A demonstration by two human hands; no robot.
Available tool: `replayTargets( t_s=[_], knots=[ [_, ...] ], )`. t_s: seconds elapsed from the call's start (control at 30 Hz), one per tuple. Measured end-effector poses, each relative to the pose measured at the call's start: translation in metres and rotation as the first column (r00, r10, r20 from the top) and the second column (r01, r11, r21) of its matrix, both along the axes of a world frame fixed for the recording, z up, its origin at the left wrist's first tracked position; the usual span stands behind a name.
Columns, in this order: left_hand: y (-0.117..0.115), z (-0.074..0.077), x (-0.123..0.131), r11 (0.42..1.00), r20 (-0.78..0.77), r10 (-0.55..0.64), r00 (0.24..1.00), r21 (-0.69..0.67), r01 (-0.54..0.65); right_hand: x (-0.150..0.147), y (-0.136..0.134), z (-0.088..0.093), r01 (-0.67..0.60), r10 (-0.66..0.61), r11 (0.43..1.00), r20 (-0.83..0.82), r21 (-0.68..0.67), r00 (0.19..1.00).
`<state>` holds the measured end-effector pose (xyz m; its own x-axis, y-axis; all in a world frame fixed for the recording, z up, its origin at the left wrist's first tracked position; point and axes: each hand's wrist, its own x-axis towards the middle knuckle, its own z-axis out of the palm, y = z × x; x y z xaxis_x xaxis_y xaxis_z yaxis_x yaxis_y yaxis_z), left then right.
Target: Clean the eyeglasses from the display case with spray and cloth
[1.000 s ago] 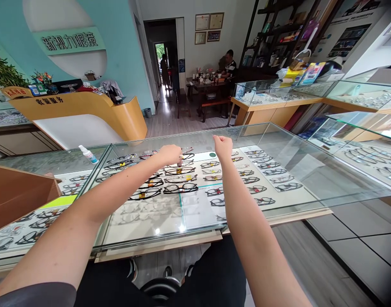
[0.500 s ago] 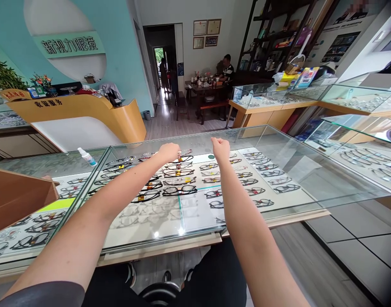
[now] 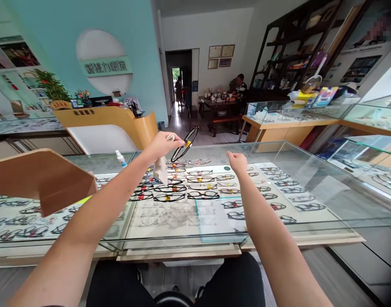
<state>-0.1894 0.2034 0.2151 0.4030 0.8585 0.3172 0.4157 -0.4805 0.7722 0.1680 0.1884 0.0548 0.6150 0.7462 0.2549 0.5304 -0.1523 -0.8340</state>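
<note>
My left hand (image 3: 163, 145) pinches a pair of black-framed eyeglasses (image 3: 185, 144) with a yellow tag on the lens, held tilted above the glass display case (image 3: 179, 238). A pale cloth (image 3: 161, 170) hangs down from the same hand. Level with it on the right, my right hand (image 3: 238, 163) is closed over the case, and whatever its fingers may hold is hidden. Rows of eyeglasses (image 3: 202, 195) lie in the case beneath both hands, several with red or yellow tags.
A small white spray bottle (image 3: 121, 158) stands on the glass at left. A brown panel (image 3: 42, 179) juts in from the left edge. Further off are a wooden counter (image 3: 144, 130), more display cases (image 3: 278, 128) and a person (image 3: 241, 87) seated at a table.
My left hand has come up with the eyeglasses and cloth now in plain sight. My right hand stays closed at about the same spot over the case. The view has turned left.
</note>
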Motion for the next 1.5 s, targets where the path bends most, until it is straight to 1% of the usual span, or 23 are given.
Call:
replayTargets(
  t_s=[0.07,0.17,0.23,0.3,0.4,0.5,0.57,0.63,0.7,0.8,0.87,0.93,1.03,1.13,1.27,1.43,1.5],
  knots=[
    [-0.016,-0.001,-0.031,0.999,0.123,0.013,0.992,-0.049,-0.007,-0.009,-0.003,0.01,0.004,-0.003,1.0,0.044,-0.017,0.999],
    [-0.03,-0.013,-0.074,0.997,0.258,0.057,0.965,-0.061,-0.042,-0.034,-0.008,0.027,-0.034,0.033,0.999,0.104,0.005,0.994],
    [-0.03,-0.026,-0.096,0.997,0.357,0.066,0.932,-0.062,-0.047,-0.062,-0.013,0.038,-0.1,0.093,0.994,0.142,0.043,0.985],
    [-0.024,-0.04,-0.111,0.997,0.456,0.07,0.887,-0.064,-0.046,-0.099,-0.018,0.045,-0.189,0.171,0.978,0.177,0.089,0.969],
    [-0.011,-0.065,-0.119,0.996,0.553,0.084,0.829,-0.08,-0.048,-0.165,-0.023,0.048,-0.338,0.3,0.927,0.218,0.164,0.929],
    [0.0,-0.09,-0.115,0.993,0.586,0.104,0.804,-0.111,-0.048,-0.227,-0.022,0.045,-0.466,0.416,0.855,0.235,0.227,0.878],
    [0.005,-0.104,-0.112,0.991,0.587,0.115,0.802,-0.119,-0.055,-0.255,-0.019,0.04,-0.536,0.491,0.813,0.227,0.228,0.841],
    [0.007,-0.116,-0.111,0.99,0.579,0.126,0.806,-0.123,-0.067,-0.271,-0.016,0.032,-0.585,0.547,0.783,0.213,0.212,0.809],
    [0.007,-0.126,-0.113,0.988,0.563,0.145,0.814,-0.128,-0.088,-0.276,-0.016,0.021,-0.635,0.602,0.749,0.204,0.191,0.772],
    [0.004,-0.135,-0.113,0.982,0.526,0.174,0.833,-0.157,-0.107,-0.274,-0.019,0.004,-0.689,0.668,0.703,0.171,0.175,0.725],
    [-0.001,-0.139,-0.11,0.976,0.508,0.181,0.842,-0.202,-0.087,-0.271,-0.023,-0.004,-0.691,0.681,0.698,0.124,0.186,0.721],
    [-0.005,-0.142,-0.107,0.97,0.513,0.175,0.84,-0.234,-0.059,-0.27,-0.026,-0.006,-0.684,0.685,0.699,0.082,0.209,0.724],
    [-0.011,-0.144,-0.105,0.97,0.525,0.153,0.837,-0.241,-0.027,-0.271,-0.029,-0.003,-0.686,0.698,0.684,0.051,0.249,0.714],
    [-0.013,-0.144,-0.109,0.972,0.5,0.112,0.859,-0.235,0.01,-0.271,-0.032,0.003,-0.702,0.72,0.662,0.04,0.264,0.693],
    [-0.013,-0.14,-0.115,0.978,0.473,0.102,0.875,-0.21,0.0,-0.271,-0.036,0.012,-0.719,0.737,0.644,0.041,0.261,0.675],
    [-0.016,-0.133,-0.113,0.969,0.475,0.147,0.868,-0.244,-0.031,-0.266,-0.038,0.02,-0.703,0.723,0.663,0.026,0.258,0.691],
    [-0.016,-0.131,-0.113,0.963,0.481,0.173,0.86,-0.265,-0.045,-0.263,-0.038,0.022,-0.679,0.694,0.686,0.044,0.262,0.719]
  ],
)
